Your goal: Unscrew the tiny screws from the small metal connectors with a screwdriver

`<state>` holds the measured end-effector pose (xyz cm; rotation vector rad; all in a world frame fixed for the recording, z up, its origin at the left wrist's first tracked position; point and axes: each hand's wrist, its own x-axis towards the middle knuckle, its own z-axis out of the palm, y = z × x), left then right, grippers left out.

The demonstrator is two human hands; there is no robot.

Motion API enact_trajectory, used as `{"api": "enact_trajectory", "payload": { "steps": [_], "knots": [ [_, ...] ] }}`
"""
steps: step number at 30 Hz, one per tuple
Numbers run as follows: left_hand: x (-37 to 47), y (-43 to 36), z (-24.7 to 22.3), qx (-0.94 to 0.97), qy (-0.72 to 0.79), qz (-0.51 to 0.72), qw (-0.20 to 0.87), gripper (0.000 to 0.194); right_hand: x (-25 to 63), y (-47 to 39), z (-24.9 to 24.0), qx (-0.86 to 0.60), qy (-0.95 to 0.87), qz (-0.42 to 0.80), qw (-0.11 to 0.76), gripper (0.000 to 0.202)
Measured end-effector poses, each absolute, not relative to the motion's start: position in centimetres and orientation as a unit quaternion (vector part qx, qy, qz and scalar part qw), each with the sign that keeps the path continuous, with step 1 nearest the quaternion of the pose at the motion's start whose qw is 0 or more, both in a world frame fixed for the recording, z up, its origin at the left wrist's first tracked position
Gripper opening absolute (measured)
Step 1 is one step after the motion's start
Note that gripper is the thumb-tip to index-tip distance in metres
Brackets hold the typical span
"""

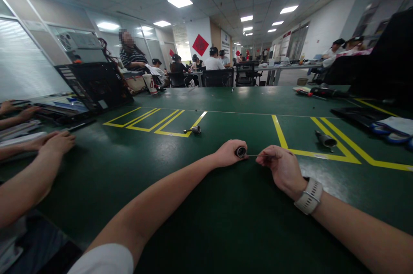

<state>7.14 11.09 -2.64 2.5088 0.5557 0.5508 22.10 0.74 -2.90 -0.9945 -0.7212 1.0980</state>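
On the table point(206, 231), a cylinder point(325, 140) lies right of the hands, a laptop point(93, 84) far left.

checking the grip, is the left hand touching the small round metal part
Touching. The head view shows the left hand closed around the small round metal part, its fingers wrapping it with no gap; the right hand pinches a thin rod.

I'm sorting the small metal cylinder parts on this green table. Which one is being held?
The one in the left hand, the metal cylinder at centre. The other two, one farther left and one to the right, lie untouched by yellow lines.
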Motion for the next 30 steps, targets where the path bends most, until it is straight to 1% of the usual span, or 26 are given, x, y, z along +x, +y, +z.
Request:
{"api": "enact_trajectory", "payload": {
  "steps": [7,13,19,21,25,30],
  "knots": [
    [7.2,11.2,-3.0,0.919,0.196,0.203,0.275,0.017,21.9,0.6,-2.7,-0.445,-0.315,0.481,0.687,0.014],
    [7.2,11.0,-2.7,0.908,0.240,0.219,0.265,0.028,21.9,0.7,-2.6,-0.436,-0.305,0.466,0.707,0.011],
    [7.1,11.0,-2.7,0.910,0.223,0.223,0.270,0.029,21.7,0.6,-2.8,-0.437,-0.342,0.438,0.707,0.006],
    [7.1,11.1,-2.7,0.910,0.213,0.231,0.269,0.028,21.6,0.3,-2.7,-0.464,-0.409,0.391,0.681,0.007],
    [7.1,11.1,-2.8,0.907,0.206,0.240,0.277,0.022,21.2,-0.7,-2.2,-0.526,-0.580,0.249,0.570,0.015],
    [7.2,11.1,-2.8,0.909,0.224,0.233,0.263,0.014,20.5,-1.4,-1.8,-0.526,-0.692,0.096,0.484,0.014]
  ]
}}
